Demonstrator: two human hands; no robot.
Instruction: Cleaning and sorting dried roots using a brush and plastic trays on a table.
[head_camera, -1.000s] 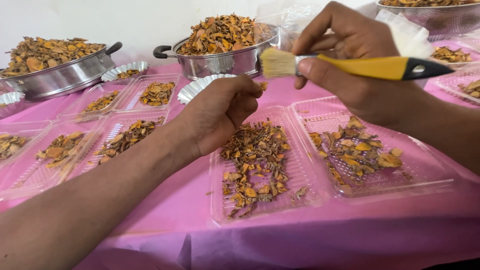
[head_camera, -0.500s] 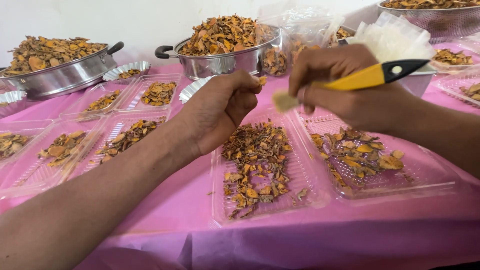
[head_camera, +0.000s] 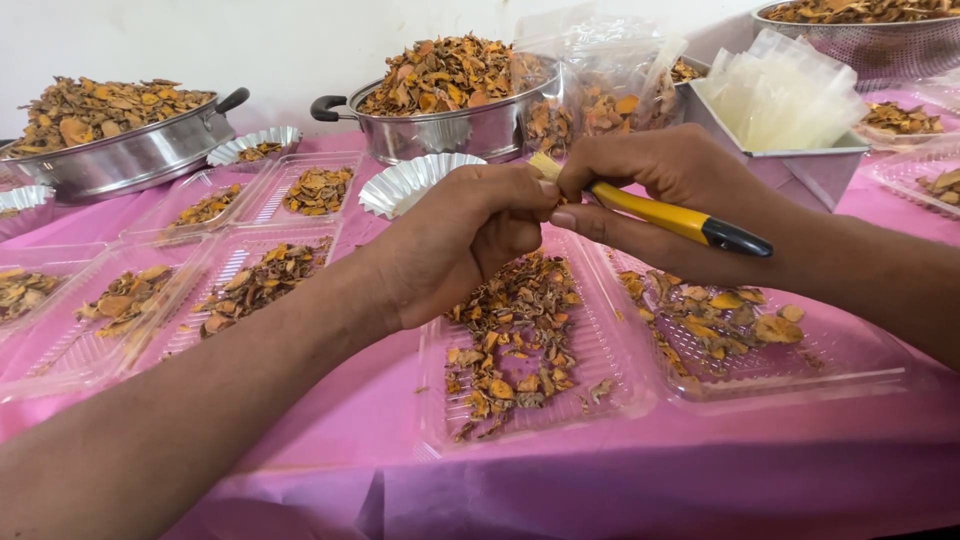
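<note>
The brush (head_camera: 655, 212), with a yellow handle and black tip, sits in the right hand (head_camera: 668, 195), whose fingers are wrapped tight around it; its pale bristles poke out toward the left hand (head_camera: 470, 240). The left hand is curled into a loose fist touching the bristles, and it seems to pinch something small, though the fingers hide it. Both hands meet above 2 clear plastic trays (head_camera: 600, 370) of dried orange-brown slices (head_camera: 515, 340) on the pink tablecloth (head_camera: 640, 470). Behind them stands a steel pot (head_camera: 450, 125) heaped with the same slices, just beside a white fluted paper cup (head_camera: 410, 182). To the right, a metal box (head_camera: 800, 160) holds clear bags.
</note>
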